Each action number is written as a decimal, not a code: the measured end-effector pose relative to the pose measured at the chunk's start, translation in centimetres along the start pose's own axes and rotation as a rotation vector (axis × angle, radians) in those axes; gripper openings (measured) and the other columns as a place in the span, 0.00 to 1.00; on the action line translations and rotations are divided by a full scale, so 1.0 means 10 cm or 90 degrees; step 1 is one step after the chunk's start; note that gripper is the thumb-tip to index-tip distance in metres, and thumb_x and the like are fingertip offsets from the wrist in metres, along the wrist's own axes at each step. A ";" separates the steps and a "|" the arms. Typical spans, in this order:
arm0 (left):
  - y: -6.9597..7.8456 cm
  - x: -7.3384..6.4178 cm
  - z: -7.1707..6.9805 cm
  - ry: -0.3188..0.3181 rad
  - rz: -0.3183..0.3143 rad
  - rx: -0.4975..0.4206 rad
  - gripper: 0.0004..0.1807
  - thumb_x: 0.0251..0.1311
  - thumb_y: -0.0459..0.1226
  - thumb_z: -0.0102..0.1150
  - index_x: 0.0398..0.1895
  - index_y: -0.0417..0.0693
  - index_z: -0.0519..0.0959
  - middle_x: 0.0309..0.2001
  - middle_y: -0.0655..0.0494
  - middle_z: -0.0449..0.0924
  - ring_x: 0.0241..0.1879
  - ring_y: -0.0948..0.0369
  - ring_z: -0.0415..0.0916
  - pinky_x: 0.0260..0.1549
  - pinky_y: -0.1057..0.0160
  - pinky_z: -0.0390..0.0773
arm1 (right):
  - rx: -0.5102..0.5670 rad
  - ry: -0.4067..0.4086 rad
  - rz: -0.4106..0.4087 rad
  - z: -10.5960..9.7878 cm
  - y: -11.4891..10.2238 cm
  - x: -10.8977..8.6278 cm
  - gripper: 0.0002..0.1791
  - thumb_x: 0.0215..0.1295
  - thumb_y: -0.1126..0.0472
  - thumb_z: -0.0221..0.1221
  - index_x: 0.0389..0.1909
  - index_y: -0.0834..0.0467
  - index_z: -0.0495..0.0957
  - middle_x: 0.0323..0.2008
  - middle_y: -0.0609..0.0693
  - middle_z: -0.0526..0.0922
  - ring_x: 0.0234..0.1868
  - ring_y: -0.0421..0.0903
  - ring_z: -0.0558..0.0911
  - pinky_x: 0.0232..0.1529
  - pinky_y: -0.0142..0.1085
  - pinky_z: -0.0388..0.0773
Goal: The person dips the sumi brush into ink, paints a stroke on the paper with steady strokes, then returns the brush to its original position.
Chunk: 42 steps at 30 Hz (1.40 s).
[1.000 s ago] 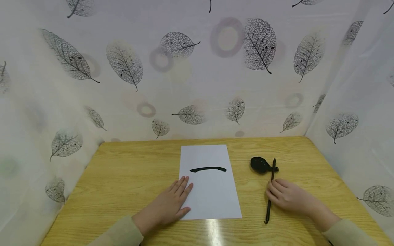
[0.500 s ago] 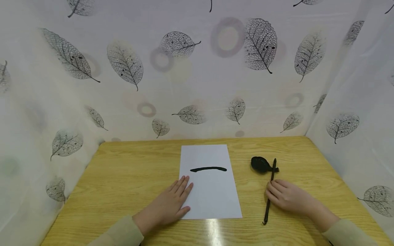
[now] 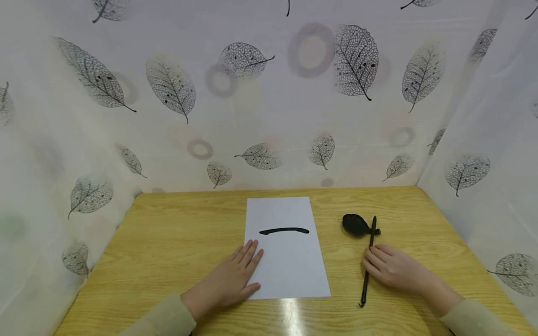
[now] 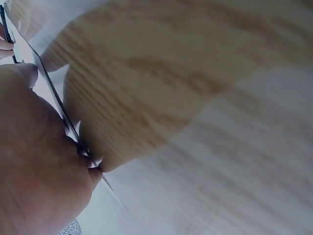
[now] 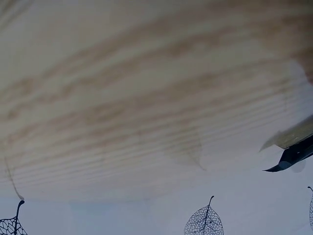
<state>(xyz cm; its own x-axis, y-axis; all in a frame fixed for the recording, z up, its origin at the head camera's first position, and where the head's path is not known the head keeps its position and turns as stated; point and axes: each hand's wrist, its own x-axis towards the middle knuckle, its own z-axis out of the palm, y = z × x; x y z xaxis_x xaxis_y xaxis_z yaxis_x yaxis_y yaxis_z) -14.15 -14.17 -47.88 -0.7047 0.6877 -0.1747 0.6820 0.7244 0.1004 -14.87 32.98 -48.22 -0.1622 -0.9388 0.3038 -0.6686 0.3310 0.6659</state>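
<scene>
In the head view, a white sheet of paper [image 3: 290, 275] bears one horizontal black brush stroke [image 3: 284, 230]. My left hand [image 3: 237, 275] rests flat over the paper's left edge, fingers straight. Off to the right, my right hand [image 3: 391, 266] pinches a slim black brush [image 3: 365, 287] around its middle. The brush's far end lies across the short handle of a black spoon-shaped dish [image 3: 355, 225], and a small loop shows at its near end. The left wrist view shows my left hand's palm side at the paper's edge. A dark pointed tip [image 5: 283, 164] appears in the right wrist view.
Everything lies on a yellow wood-grain table [image 3: 176, 242]. White sheeting [image 3: 277, 112] printed with leaves and rings stands behind the table and along both sides.
Almost nothing differs: the brush's near end has shifted very slightly to the left. Both hands and the paper stay in place.
</scene>
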 end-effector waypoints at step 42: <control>-0.12 -0.04 -0.01 0.084 -0.003 0.046 0.41 0.81 0.56 0.44 0.84 0.38 0.55 0.85 0.36 0.50 0.85 0.42 0.49 0.82 0.45 0.59 | -0.028 -0.021 -0.008 -0.10 0.21 0.01 0.37 0.85 0.74 0.23 0.43 0.56 0.85 0.42 0.54 0.91 0.40 0.48 0.89 0.45 0.40 0.88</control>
<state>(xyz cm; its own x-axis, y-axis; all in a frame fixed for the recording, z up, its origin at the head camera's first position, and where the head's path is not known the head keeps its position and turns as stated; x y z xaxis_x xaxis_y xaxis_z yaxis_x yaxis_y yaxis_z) -14.76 -15.32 -47.79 -0.7246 0.6878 -0.0440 0.6872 0.7259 0.0290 -15.58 33.65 -46.14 -0.1788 -0.9452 0.2731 -0.6388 0.3226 0.6985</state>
